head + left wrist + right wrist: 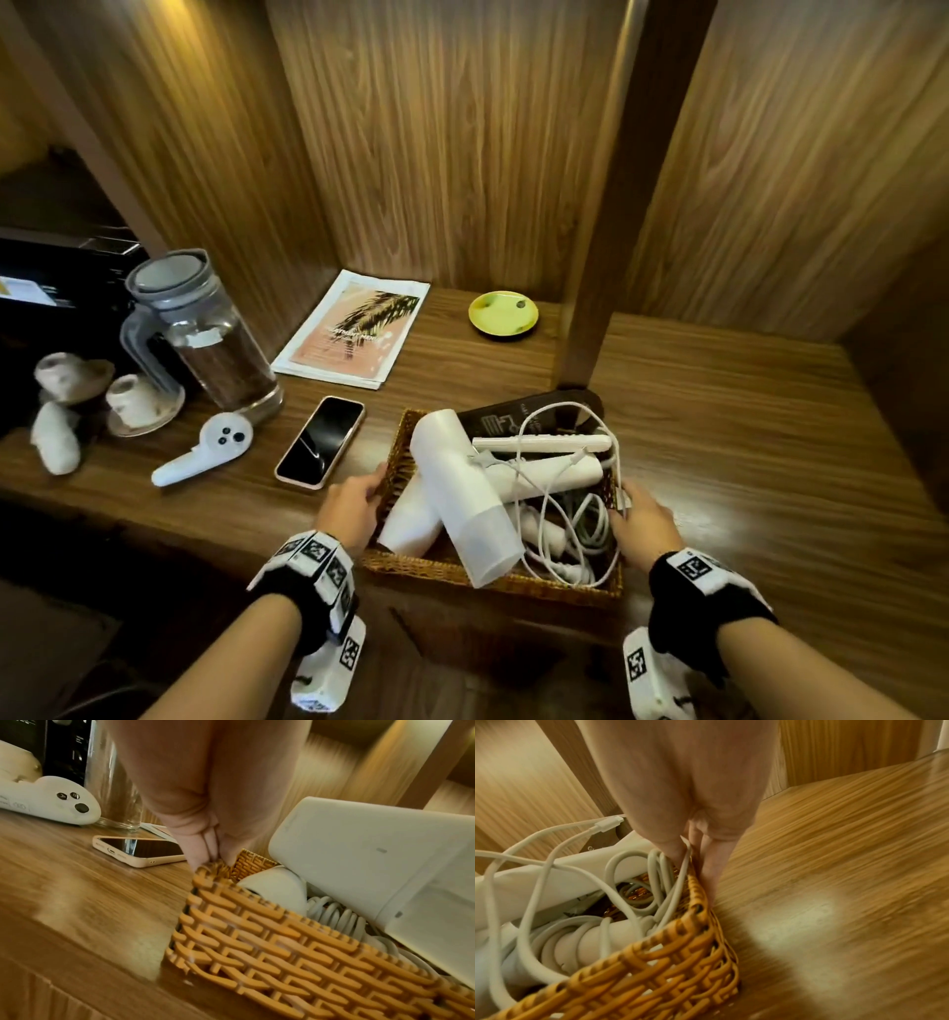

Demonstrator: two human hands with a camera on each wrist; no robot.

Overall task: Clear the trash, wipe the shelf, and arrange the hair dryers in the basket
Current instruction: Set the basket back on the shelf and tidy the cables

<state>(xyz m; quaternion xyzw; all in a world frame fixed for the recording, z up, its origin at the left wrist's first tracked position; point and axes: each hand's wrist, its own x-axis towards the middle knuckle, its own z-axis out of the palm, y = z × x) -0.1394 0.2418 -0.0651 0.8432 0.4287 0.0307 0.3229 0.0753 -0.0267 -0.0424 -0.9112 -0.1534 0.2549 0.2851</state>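
A woven wicker basket [493,578] sits on the wooden shelf [744,462] near its front edge. A big white hair dryer [462,493] lies across it, with a second white dryer [544,475], a slim white tool and tangled white cords [570,514]. My left hand [354,506] grips the basket's left rim [213,866], thumb and fingers pinching it. On the basket's right rim [695,882], my right hand [642,516] pinches the wicker, thumb inside among the cords [654,874].
Left of the basket lie a phone [321,441] and a white controller [203,449]. A glass pitcher [205,334] and cups [133,406] stand at far left. Behind are a leaflet [354,329], a yellow dish [503,313] and a wooden post [611,246].
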